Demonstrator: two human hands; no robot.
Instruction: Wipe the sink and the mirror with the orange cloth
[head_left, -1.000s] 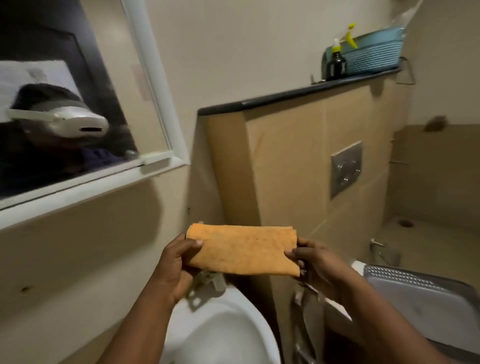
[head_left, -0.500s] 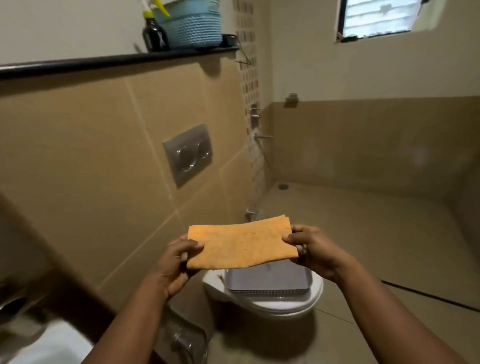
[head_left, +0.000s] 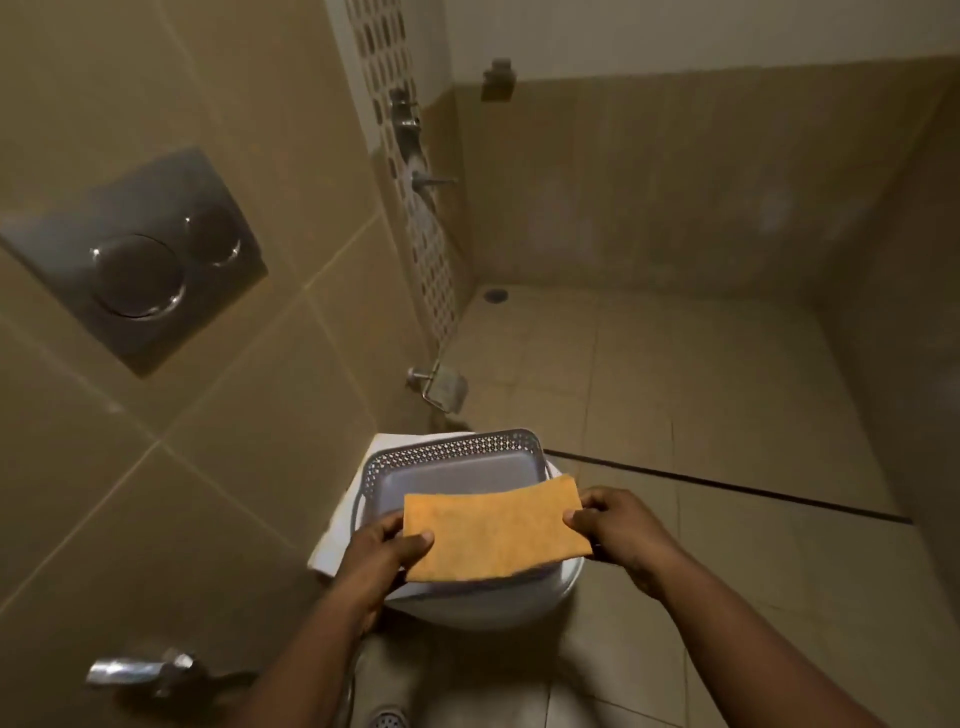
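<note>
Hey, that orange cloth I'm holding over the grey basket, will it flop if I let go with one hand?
Probably yes. The orange cloth looks thin and folded, held flat only because the left hand and right hand pinch opposite ends. It already bows slightly, so it seems soft. It likely weighs little.

Plain orange cloth, grey basket with a perforated lattice rim, white toilet beneath, beige wall tiles at left, matt grey flush plate, far corner strip in brown-and-white mosaic, beige floor, dark floor line at right.
</note>
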